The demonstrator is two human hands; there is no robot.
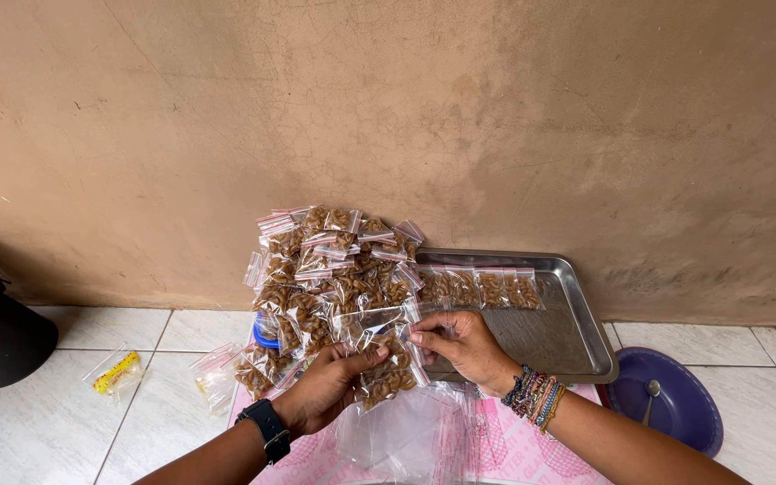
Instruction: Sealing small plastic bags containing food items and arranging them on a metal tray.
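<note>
**Two hands pinching one small zip bag over the pile**

Both hands are meeting on a single filled zip bag (386, 364) of brown snack pieces, held in the air just in front of the big heap of filled bags (334, 269). The left hand (330, 388) is gripping it from the lower left, thumb on top and fingers closed underneath. The right hand (464, 346) is pinching the bag's upper right corner, thumb and forefinger pressed together on the seal strip. The bag's long axis is running roughly top to bottom, tilting slightly; the seal edge is lying toward the right hand, so that hand is nearer the closure.

Behind, a metal tray (577, 346) is carrying a row of filled bags (482, 287). Empty clear bags (406, 436) are lying on a pink sheet (514, 454) below the hands.

Whether the seal is fully shut is hard to tell. The blue container (264, 334) under the heap is mostly hidden. A purple lid (675, 409) is sitting at right.
</note>
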